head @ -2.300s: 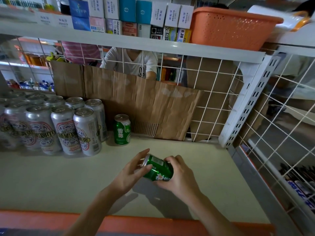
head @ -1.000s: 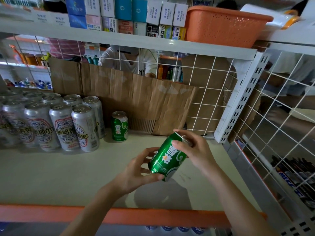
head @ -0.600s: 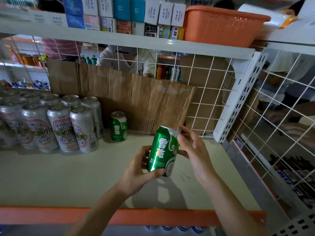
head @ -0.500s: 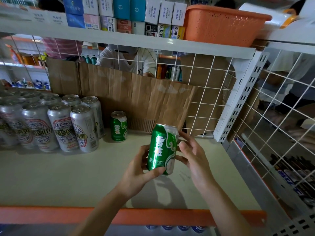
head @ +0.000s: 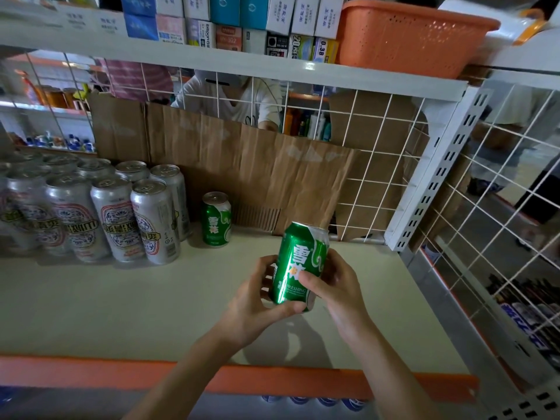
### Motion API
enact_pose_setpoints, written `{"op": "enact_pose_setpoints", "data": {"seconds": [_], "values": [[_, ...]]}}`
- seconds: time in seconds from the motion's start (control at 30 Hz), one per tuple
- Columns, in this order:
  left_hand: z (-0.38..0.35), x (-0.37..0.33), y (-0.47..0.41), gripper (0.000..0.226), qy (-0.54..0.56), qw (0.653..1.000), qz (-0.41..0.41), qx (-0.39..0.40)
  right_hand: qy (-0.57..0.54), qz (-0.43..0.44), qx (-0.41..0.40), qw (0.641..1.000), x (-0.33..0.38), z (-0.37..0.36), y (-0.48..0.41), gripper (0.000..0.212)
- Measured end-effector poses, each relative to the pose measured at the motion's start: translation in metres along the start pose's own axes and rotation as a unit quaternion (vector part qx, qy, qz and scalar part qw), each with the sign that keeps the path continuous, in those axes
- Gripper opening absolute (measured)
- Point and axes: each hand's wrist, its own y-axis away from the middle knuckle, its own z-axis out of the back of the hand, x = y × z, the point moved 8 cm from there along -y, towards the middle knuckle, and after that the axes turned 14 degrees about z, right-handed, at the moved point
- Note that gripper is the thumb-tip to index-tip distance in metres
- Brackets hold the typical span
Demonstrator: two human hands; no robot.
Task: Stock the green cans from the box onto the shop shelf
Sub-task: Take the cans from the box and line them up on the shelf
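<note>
We've got the green can [head: 298,265] in both mitts above the shelf [head: 121,304]: left hand [head: 254,304] fingers wrap its base, right hand [head: 336,286] thumb pinches the label. It's near upright, top tipped slightly away. Bare shelf all around. Farther back stands a second green can [head: 216,219] beside the silver cans [head: 121,213], cardboard [head: 257,171] behind.

Glossy metal green can [head: 298,265], matt shelf board [head: 121,304], creased cardboard [head: 266,177] (corrugated edge), perforated plastic basket [head: 403,34].
</note>
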Motion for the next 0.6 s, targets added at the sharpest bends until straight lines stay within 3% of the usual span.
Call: {"op": "enact_pose_setpoints", "data": {"seconds": [0.17, 0.33, 0.5, 0.6], "values": [[0.023, 0.009, 0.002, 0.081, -0.203, 0.979, -0.005, -0.008, 0.025, -0.005, 0.026, 0.999, -0.011, 0.005, -0.015, 0.061], [0.066, 0.062, 0.000, 0.118, -0.463, 0.883, 0.067, -0.039, 0.052, -0.030, 0.070, 0.996, -0.035, 0.005, -0.024, 0.073], [0.081, 0.105, 0.002, 0.128, -0.524, 0.841, 0.135, 0.001, 0.066, -0.049, 0.109, 0.991, -0.058, -0.012, -0.031, 0.070], [0.079, 0.111, 0.007, 0.124, -0.524, 0.839, 0.144, 0.010, 0.074, -0.052, 0.123, 0.988, -0.070, -0.022, -0.039, 0.064]]}}
